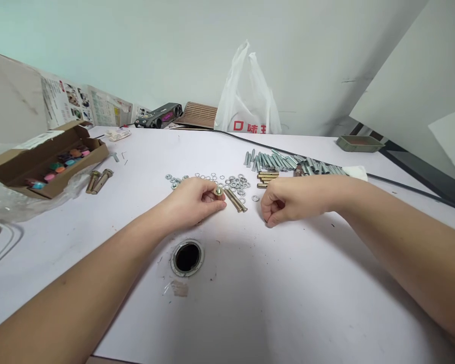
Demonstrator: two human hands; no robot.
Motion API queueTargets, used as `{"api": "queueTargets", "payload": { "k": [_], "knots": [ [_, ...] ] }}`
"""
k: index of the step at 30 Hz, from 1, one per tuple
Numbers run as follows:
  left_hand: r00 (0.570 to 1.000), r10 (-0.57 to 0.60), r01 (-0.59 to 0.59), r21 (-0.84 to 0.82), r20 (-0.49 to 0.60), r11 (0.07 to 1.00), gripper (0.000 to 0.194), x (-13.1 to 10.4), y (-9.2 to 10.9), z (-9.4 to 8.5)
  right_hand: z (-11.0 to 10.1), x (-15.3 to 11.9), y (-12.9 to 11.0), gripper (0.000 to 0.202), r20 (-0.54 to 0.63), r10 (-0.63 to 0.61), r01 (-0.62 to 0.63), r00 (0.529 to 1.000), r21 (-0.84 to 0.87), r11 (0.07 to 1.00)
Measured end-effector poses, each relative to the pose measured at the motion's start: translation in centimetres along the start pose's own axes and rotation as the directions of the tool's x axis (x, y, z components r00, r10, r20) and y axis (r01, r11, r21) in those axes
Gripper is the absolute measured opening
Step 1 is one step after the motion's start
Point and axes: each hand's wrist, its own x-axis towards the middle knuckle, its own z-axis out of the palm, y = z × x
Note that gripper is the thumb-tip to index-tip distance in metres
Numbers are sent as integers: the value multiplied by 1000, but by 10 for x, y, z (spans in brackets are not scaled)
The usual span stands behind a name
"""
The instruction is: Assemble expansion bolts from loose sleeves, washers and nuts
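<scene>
My left hand (pixel 197 203) is closed on a small brass-coloured metal part (pixel 219 191), held between thumb and fingers. Just right of it, thin brass-coloured bolts (pixel 235 200) lie on the white table (pixel 227 313). My right hand (pixel 278 202) is closed, its fingertips low at the tabletop; what it holds, if anything, is hidden. Behind it are short brass-coloured sleeves (pixel 267 177). Loose washers (pixel 238 183) spread between the hands, a single washer (pixel 255 198) lies near my right fingers, and several nuts (pixel 174 180) sit behind my left hand.
Many silver bolts (pixel 273 161) lie at the back right, near a black cable (pixel 250 139) and a green tray (pixel 359 143). A cardboard box (pixel 56 184) and two large bolts (pixel 99 181) are left. A round hole (pixel 187 257) opens in front; a plastic bag (pixel 246 96) stands behind.
</scene>
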Motion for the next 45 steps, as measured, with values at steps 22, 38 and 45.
{"api": "queueTargets", "payload": {
  "k": [22,38,45],
  "knots": [
    [992,102,-98,-49,68,994,23,-2,4,10,0,11,-37,32,-575,144,87,806,356,930],
    [998,-1,2,-22,56,1000,27,-1,4,8,0,3,11,30,-150,253,-276,956,-164,947],
    [999,26,-27,17,42,999,27,-1,5,9,-2,3,21,31,-211,292,-331,933,-182,926]
  ]
}}
